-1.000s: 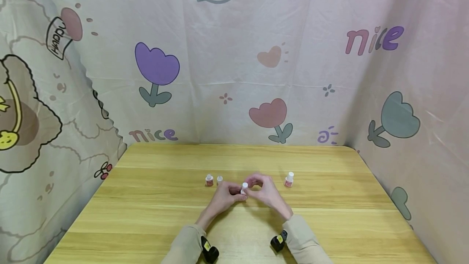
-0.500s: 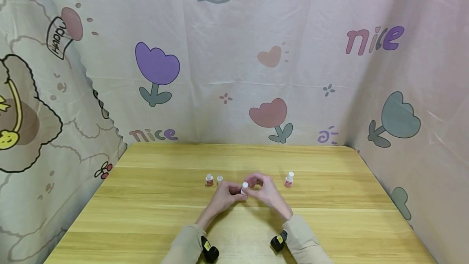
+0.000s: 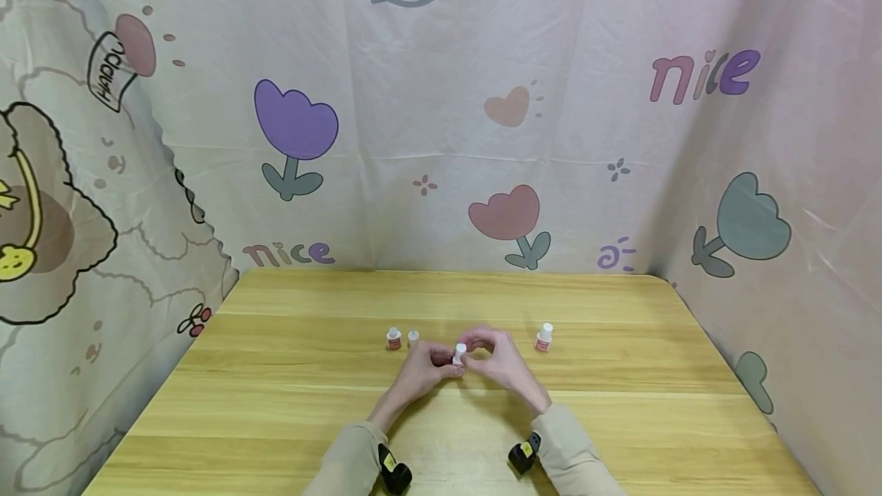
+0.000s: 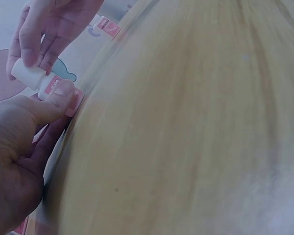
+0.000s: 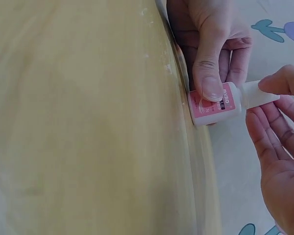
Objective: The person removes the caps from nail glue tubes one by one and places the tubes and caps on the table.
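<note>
1. Bottle [image 5: 225, 108], pink-labelled, stands upright between my hands, at six o'clock in the head view.
2. My left hand [image 3: 423, 366] pinches it low; my right hand [image 3: 503, 362] pinches its white cap [image 5: 252, 98].
3. A slack left pinch could let it spin or tip.
4. A leftward slip might topple the half-hidden bottle [image 3: 413, 337], ten o'clock of mine.

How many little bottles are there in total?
4: a held bottle between left hand and right hand, a far-right bottle, a leftmost bottle, its neighbour partly hidden behind the left hand. More may be hidden.
</note>
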The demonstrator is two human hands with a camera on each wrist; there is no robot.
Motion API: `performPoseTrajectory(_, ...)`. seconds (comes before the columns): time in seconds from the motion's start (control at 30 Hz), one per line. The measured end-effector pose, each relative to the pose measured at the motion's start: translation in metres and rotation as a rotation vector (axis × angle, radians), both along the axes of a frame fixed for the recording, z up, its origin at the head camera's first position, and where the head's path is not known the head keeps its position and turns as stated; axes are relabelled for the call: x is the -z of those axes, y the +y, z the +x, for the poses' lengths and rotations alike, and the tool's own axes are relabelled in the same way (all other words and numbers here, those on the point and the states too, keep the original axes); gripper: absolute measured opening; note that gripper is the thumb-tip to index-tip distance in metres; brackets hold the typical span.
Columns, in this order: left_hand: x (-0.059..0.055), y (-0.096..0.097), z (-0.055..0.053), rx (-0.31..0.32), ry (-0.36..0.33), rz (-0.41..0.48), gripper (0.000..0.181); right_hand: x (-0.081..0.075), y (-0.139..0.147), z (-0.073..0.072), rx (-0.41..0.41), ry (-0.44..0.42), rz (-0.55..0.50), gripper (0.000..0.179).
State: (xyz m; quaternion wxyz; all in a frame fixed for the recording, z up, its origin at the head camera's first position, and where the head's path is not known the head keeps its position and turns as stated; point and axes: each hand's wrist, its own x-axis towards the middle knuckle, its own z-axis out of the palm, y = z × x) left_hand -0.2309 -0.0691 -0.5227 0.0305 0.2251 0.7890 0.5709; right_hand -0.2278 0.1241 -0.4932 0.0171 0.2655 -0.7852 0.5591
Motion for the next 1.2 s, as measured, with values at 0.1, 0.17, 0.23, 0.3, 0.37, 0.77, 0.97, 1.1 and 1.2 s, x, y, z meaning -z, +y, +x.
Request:
performPoseTrajectory(0.1, 0.001, 0.000, 0.000, -0.002, -0.003, -0.003, 0.014, 0.000, 0.000, 0.000, 0.009, -0.020, 0.008, 0.027)
performPoseTrajectory(0.17, 0.001, 0.000, -0.001, -0.002, -0.004, 0.001, 0.014, 0.000, 0.000, 0.000, 0.031, -0.032, 0.020, 0.029)
performPoseTrajectory(0.23, 0.002, 0.000, -0.001, -0.003, -0.008, 0.010, 0.013, -0.001, -0.001, 0.001, 0.056, -0.049, 0.023, 0.028)
performPoseTrajectory(0.3, 0.002, 0.001, -0.001, -0.005, -0.010, 0.016, 0.013, -0.001, -0.001, 0.001, 0.075, -0.060, 0.023, 0.026)
performPoseTrajectory(0.37, 0.002, 0.002, -0.001, -0.011, -0.013, 0.014, 0.014, -0.002, -0.002, 0.002, 0.089, -0.073, 0.020, 0.023)
performPoseTrajectory(0.77, -0.027, 0.003, 0.016, -0.003, -0.021, 0.030, 0.013, -0.002, 0.001, 0.002, 0.010, -0.080, -0.013, 0.027)
performPoseTrajectory(0.97, -0.027, 0.003, 0.016, -0.011, -0.021, 0.017, 0.013, -0.001, 0.000, 0.001, 0.045, -0.117, 0.020, 0.036)
performPoseTrajectory(1.1, -0.025, 0.002, 0.014, -0.011, -0.021, 0.011, 0.014, -0.002, -0.001, 0.001, 0.091, -0.115, 0.037, 0.029)
performPoseTrajectory(1.2, -0.024, 0.002, 0.014, -0.011, -0.020, 0.011, 0.014, -0.003, -0.002, 0.002, 0.099, -0.104, 0.028, 0.022)
